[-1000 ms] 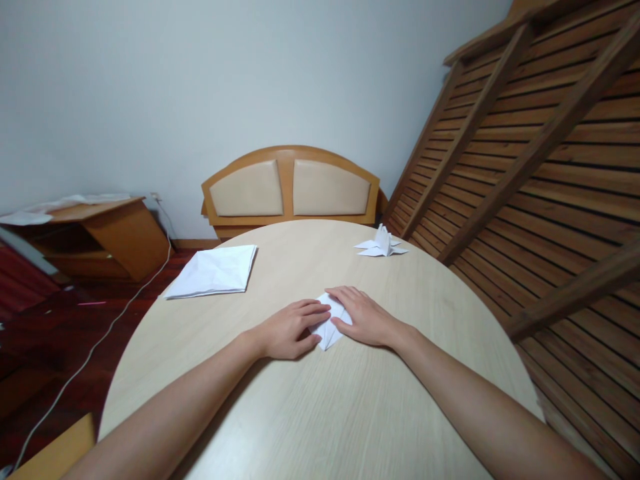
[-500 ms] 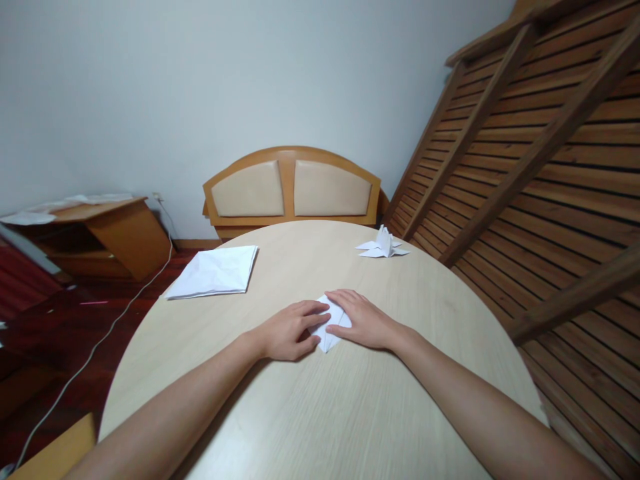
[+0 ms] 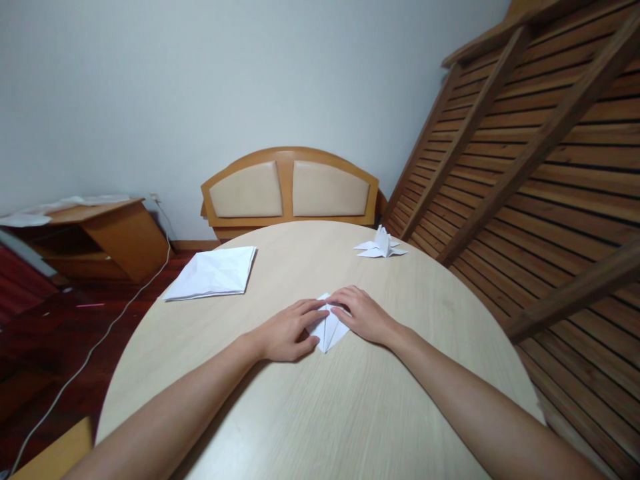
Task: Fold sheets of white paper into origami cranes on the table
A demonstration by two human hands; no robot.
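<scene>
A small white folded paper (image 3: 327, 333) lies on the table in front of me, diamond-shaped, with crease lines meeting at its near point. My left hand (image 3: 291, 330) rests on its left side, fingers stretched out flat and the thumb apart, pressing it to the tabletop. At the paper's upper right, my right hand (image 3: 365, 315) has bent fingers, with thumb and index finger closing on the paper near its top. Both hands' fingertips hide the paper's upper part.
The round wooden table (image 3: 310, 420) bears a stack of white paper sheets (image 3: 213, 272) at the left and folded paper cranes (image 3: 382, 245) at the far right. Beyond stand a headboard (image 3: 287, 190), a wooden slatted panel (image 3: 540, 173) and a low cabinet (image 3: 120, 237).
My right hand has drawn its fingers in and shifted toward the paper's top, its thumb moving up, so more of the paper's near right side shows. My left hand stays put.
</scene>
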